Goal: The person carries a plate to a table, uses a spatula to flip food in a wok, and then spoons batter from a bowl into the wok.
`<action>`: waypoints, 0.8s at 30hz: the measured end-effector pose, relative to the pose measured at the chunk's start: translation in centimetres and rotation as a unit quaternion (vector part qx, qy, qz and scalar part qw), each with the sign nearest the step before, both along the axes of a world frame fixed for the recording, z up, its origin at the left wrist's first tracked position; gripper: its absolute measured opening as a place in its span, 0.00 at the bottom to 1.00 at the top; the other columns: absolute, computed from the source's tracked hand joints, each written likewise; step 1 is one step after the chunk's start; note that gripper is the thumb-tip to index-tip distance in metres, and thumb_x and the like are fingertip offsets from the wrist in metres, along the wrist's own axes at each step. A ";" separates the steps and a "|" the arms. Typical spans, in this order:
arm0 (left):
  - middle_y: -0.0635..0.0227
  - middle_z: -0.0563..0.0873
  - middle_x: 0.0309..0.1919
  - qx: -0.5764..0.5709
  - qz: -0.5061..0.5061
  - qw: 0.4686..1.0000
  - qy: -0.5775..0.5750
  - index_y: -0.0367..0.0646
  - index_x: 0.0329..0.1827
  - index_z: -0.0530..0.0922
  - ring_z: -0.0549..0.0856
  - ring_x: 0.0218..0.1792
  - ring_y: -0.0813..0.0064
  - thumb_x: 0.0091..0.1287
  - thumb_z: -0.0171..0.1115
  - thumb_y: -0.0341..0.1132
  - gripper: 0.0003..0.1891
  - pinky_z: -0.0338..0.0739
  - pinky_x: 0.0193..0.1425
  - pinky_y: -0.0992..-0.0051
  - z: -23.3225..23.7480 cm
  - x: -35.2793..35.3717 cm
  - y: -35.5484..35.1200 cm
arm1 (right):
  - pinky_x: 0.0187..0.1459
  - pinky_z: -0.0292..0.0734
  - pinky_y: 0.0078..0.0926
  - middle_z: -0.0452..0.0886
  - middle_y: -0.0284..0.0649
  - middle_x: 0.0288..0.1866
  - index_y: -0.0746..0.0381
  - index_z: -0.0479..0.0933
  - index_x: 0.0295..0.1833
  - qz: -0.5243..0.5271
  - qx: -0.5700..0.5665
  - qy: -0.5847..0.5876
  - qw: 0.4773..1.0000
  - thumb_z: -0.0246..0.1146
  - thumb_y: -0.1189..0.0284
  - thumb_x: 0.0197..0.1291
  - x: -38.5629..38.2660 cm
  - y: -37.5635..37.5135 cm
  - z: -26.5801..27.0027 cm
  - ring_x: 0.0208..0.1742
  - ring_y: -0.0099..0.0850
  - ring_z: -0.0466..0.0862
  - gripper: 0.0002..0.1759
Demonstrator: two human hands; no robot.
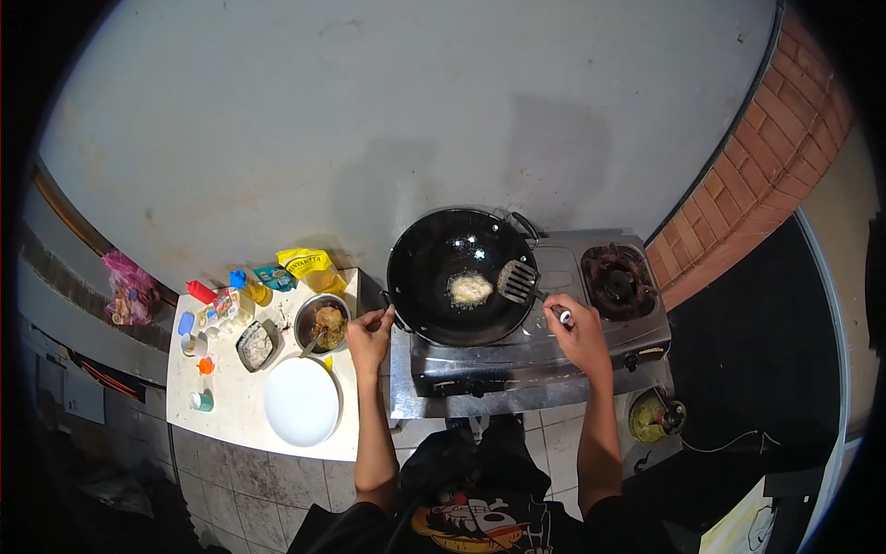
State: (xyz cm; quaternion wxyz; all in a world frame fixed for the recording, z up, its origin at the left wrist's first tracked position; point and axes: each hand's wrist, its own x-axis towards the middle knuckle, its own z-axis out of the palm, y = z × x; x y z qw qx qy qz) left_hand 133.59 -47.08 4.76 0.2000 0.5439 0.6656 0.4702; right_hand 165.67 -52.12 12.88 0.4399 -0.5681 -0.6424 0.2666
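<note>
In the middle of the black wok [434,268], a pale fritter [470,289] lies in oil. Just right of the fritter, inside the wok, the slotted blade of a spatula [517,280] tilts down toward the pan bottom. The right hand [574,332] is closed around the spatula's handle, just beyond the wok's right rim. At the wok's left rim, the left hand [369,334] is closed on the wok's side grip; the fingers themselves are too small to make out.

Under the wok sits a 2-burner steel stove [517,365], with its free burner [616,272] right of the wok. Left of the wok, a metal bowl [322,323] of brownish mix stands on a white counter [231,406], just beside the left hand. A white plate [301,402] lies down-left of the wok, near the bowl. A yellow packet [309,263] stands further left, at the counter's back edge.
</note>
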 end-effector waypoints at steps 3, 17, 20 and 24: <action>0.60 0.85 0.21 -0.074 -0.010 0.997 -0.037 0.33 0.35 0.85 0.79 0.20 0.79 0.60 0.69 0.40 0.15 0.74 0.29 0.78 0.9 -0.7 -0.2 | 0.27 0.69 0.20 0.78 0.40 0.26 0.67 0.75 0.40 -0.008 0.013 -0.008 1.000 0.62 0.77 0.58 0.1 0.1 -0.3 0.23 0.21 0.73 0.06; 0.62 0.84 0.19 -0.024 -0.045 0.999 0.002 0.32 0.35 0.84 0.78 0.19 0.81 0.62 0.67 0.37 0.13 0.71 0.26 0.79 0.4 -0.8 -0.2 | 0.26 0.70 0.20 0.77 0.41 0.26 0.67 0.75 0.39 -0.027 0.014 0.005 1.000 0.62 0.78 0.57 -0.5 0.7 -1.0 0.23 0.22 0.73 0.05; 0.63 0.83 0.18 -0.017 -0.050 0.999 0.001 0.32 0.35 0.84 0.78 0.19 0.82 0.62 0.67 0.38 0.14 0.71 0.25 0.80 0.1 -0.9 0.0 | 0.26 0.69 0.21 0.77 0.41 0.25 0.67 0.74 0.39 -0.041 0.015 0.019 0.999 0.62 0.78 0.57 -1.2 0.6 -0.9 0.22 0.23 0.72 0.05; 0.66 0.81 0.17 -0.075 -0.073 0.994 -0.011 0.32 0.35 0.84 0.76 0.18 0.83 0.63 0.66 0.39 0.14 0.69 0.24 0.79 0.7 -1.1 0.0 | 0.25 0.67 0.22 0.76 0.42 0.25 0.68 0.74 0.39 -0.057 0.024 0.016 0.998 0.61 0.79 0.57 -2.1 0.9 -1.5 0.22 0.24 0.70 0.05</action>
